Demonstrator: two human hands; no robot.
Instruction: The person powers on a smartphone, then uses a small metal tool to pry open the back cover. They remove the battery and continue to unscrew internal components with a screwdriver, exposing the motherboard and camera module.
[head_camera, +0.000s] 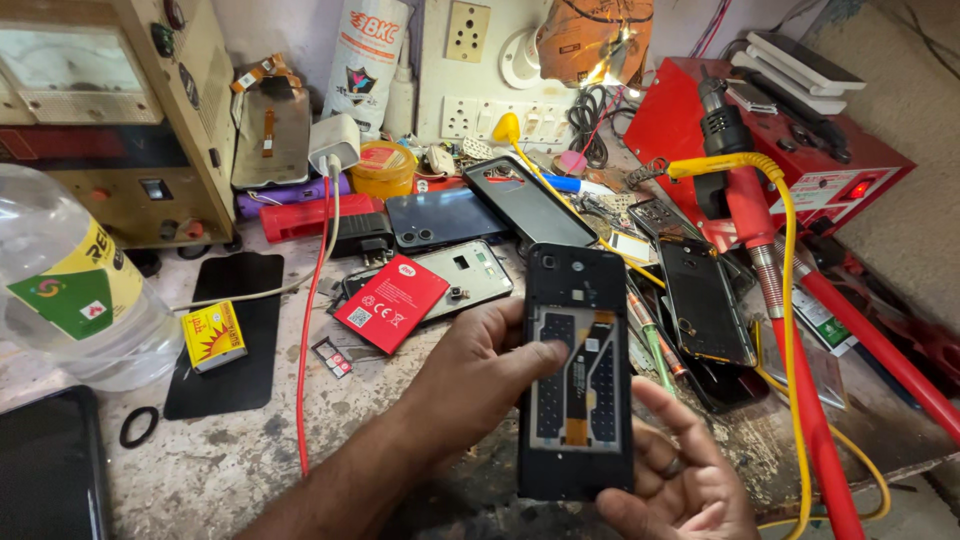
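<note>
Where phone parts crowd it, grimy workbench (400, 440) beneath socket-lined wall (470, 110).

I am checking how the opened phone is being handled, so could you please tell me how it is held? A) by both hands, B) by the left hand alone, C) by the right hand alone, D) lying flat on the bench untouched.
A: the left hand grips the opened phone from its left edge with the thumb on its inner plate, while the right hand supports its lower right corner.
</note>
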